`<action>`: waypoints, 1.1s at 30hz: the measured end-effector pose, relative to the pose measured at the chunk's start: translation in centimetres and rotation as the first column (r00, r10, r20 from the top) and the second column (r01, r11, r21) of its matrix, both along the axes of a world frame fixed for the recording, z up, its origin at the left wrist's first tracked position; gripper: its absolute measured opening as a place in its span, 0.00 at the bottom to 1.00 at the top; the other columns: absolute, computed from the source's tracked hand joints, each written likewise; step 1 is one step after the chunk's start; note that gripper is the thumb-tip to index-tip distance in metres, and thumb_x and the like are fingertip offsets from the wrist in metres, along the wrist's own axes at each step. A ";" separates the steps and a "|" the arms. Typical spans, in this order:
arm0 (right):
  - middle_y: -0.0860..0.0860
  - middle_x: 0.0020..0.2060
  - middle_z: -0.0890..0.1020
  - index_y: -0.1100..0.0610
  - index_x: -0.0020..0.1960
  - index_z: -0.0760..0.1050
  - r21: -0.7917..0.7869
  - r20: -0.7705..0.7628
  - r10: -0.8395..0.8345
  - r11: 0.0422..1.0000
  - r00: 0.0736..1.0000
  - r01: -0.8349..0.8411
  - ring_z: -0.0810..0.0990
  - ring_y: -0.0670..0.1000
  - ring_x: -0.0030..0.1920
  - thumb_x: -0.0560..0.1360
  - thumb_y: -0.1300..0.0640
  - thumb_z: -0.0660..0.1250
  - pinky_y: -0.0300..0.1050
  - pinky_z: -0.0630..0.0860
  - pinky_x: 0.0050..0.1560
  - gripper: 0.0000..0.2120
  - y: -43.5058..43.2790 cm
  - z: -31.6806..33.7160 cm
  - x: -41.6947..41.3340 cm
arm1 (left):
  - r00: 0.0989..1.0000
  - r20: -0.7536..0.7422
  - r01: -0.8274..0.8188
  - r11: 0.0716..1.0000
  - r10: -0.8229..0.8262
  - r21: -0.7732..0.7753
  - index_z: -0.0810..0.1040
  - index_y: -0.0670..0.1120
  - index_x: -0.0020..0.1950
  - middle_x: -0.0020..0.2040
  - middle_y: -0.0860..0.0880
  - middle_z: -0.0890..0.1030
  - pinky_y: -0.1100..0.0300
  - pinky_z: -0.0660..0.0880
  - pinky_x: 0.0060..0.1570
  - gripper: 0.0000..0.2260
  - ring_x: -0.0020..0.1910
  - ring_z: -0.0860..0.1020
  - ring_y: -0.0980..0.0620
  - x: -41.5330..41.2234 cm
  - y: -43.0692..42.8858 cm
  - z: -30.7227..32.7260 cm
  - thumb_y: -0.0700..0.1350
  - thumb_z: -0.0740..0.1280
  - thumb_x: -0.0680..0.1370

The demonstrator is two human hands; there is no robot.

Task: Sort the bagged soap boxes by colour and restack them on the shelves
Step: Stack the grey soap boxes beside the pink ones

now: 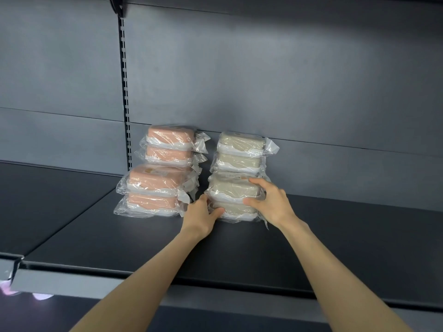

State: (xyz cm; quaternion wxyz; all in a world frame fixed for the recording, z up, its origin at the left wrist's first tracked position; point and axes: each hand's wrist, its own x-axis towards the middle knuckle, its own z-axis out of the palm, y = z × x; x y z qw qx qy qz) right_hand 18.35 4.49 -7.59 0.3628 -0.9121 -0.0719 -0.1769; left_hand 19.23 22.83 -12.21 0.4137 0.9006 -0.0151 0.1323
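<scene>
On the dark shelf [239, 248] stand bagged soap boxes in two colour groups. Pink boxes are on the left: a front pair [153, 190] stacked two high and a rear pair [170, 146] behind it. Beige boxes are on the right: a rear pair [241, 150] by the back wall and a front pair [233, 195]. My left hand [202, 215] presses the front beige pair's lower left corner. My right hand [269, 200] grips its right side, thumb on the front and fingers over the top box. Both hands hold this front beige stack.
A grey back panel [287, 80] closes the shelf behind the boxes. A slotted upright [125, 92] runs down left of the pink stacks. The shelf's front lip [96, 281] crosses below my forearms. An adjoining shelf [48, 200] lies to the left.
</scene>
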 end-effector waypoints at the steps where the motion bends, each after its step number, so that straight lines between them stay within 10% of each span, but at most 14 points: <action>1: 0.47 0.67 0.74 0.44 0.68 0.71 -0.021 0.001 -0.005 1.000 1.000 0.006 0.73 0.51 0.63 0.71 0.53 0.74 0.49 0.69 0.63 0.27 0.0 0.0 0.0 | 1.000 -0.009 -0.001 1.000 0.001 0.005 0.71 0.42 0.63 0.55 0.46 0.79 0.58 0.68 0.52 0.20 0.57 0.74 0.46 -0.1 0.0 0.0 0.52 0.68 0.77; 14: 0.52 0.70 0.67 0.49 0.71 0.67 -0.211 -0.080 -0.037 0.977 0.996 0.019 0.67 0.55 0.69 0.73 0.51 0.72 0.54 0.69 0.66 0.29 0.5 1.8 -1.0 | 0.992 -0.020 0.122 0.992 -0.121 0.038 0.75 0.38 0.50 0.49 0.42 0.80 0.57 0.70 0.51 0.13 0.52 0.77 0.45 -2.9 1.7 0.6 0.48 0.66 0.77; 19: 0.53 0.73 0.64 0.51 0.74 0.64 -0.215 -0.076 -0.038 0.976 0.996 0.020 0.63 0.58 0.72 0.73 0.53 0.72 0.56 0.64 0.71 0.33 0.6 3.9 -3.5 | 0.979 0.000 0.203 0.966 -0.205 0.163 0.73 0.42 0.63 0.54 0.46 0.79 0.57 0.71 0.57 0.16 0.57 0.76 0.44 -5.7 2.6 3.5 0.46 0.67 0.76; 33: 0.53 0.74 0.58 0.52 0.72 0.64 -0.315 0.304 -0.218 0.895 0.927 0.314 0.60 0.56 0.72 0.77 0.50 0.67 0.53 0.68 0.63 0.26 -2.8 11.7 -23.6 | 0.798 0.489 0.038 0.839 -0.353 0.544 0.64 0.50 0.73 0.68 0.47 0.70 0.51 0.59 0.65 0.25 0.67 0.64 0.45 -21.7 0.5 15.7 0.54 0.63 0.78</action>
